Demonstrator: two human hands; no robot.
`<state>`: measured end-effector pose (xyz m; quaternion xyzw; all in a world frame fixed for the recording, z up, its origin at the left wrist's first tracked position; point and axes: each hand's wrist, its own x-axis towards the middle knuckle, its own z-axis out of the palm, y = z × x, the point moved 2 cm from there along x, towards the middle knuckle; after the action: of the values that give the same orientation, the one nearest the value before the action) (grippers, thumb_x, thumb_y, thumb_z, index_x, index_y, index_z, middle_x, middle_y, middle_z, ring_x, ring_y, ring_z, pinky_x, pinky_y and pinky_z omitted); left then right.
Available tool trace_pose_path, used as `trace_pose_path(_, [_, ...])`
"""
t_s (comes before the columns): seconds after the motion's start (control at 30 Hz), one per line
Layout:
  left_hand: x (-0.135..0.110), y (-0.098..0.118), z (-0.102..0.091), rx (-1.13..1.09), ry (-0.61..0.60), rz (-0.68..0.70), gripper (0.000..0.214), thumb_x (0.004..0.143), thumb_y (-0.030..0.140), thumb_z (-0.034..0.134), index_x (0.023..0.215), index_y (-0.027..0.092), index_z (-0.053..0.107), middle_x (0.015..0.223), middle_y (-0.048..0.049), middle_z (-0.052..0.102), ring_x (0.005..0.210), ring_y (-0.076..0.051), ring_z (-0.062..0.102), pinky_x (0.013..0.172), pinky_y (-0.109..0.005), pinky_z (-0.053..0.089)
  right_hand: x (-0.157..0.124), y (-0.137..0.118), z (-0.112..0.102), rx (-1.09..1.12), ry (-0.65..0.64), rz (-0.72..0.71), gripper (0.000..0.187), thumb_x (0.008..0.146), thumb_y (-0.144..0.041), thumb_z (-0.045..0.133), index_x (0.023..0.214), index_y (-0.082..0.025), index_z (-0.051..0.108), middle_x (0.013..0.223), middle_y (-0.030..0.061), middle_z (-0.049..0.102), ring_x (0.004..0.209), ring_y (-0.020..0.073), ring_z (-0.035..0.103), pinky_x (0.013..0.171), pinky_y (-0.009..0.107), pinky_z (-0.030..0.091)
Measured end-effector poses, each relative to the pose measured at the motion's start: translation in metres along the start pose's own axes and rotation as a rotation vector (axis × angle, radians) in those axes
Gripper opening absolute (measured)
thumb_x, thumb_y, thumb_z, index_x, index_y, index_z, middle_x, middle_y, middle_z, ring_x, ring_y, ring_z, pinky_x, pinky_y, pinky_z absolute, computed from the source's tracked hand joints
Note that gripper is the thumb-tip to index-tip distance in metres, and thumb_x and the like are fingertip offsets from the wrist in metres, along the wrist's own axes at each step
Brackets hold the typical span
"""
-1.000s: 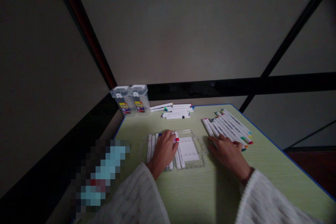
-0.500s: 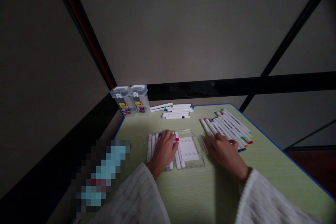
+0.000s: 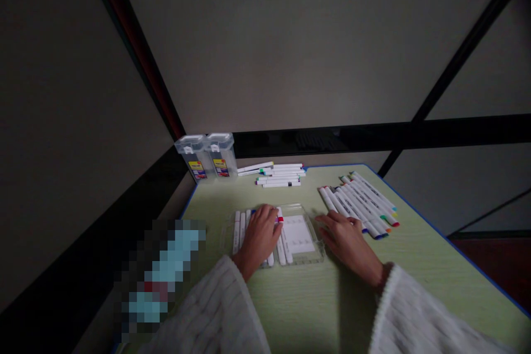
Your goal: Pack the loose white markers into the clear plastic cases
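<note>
My left hand (image 3: 262, 237) lies over a row of white markers (image 3: 243, 227) in a shallow clear plastic case (image 3: 313, 259), its fingers stretched out and covering part of the row. A marker with a red band (image 3: 281, 220) shows just right of those fingers. At the case's right edge hovers my right hand (image 3: 346, 238), fingers apart, with no marker visible in them. Just behind it, a group of white markers with coloured ends (image 3: 365, 204) is spread side by side on the table, some partly hidden by that hand. A white printed sheet (image 3: 298, 234) shows in the case's right part.
Two clear lidded boxes (image 3: 221, 160) with yellow labels stand at the table's back left corner. Another pile of white markers (image 3: 282, 174) lies along the back edge. A pixelated blue-green patch (image 3: 172, 265) is at left. The pale green table (image 3: 302, 310) meets a wall behind.
My right hand has moved left, from the front of the spread markers towards the case's right edge. Those markers show more fully now. My left hand has stayed in place.
</note>
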<state>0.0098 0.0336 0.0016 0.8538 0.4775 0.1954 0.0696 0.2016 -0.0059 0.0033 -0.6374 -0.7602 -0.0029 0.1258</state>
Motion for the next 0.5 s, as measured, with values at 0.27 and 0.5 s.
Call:
trace_pose_path(0.27, [0.0016,-0.0011,-0.0007,0.016,-0.020,-0.001,0.029,0.083,0.020,0.043,0.112,0.019,0.044,0.108,-0.0067,0.049,0.103,-0.020,0.045,0.086,-0.034,0.037,0.0004,0.0009,0.0025,0.027,-0.004,-0.001,0.024,0.083,-0.017,0.042,0.100,-0.019,0.059,0.089,0.0061,0.058,0.080,0.0187,0.056,0.067,0.031,0.026])
trace_pose_path(0.5, [0.0054,-0.0028,0.0002,-0.003,-0.050,0.014,0.029,0.085,0.020,0.040,0.112,0.020,0.049,0.108,-0.0077,0.046,0.103,-0.020,0.044,0.087,-0.035,0.036,0.0021,0.0000,0.0049,0.056,-0.017,0.004,0.022,0.084,-0.017,0.042,0.097,-0.020,0.059,0.088,0.0059,0.058,0.082,0.0196,0.056,0.069,0.031,0.027])
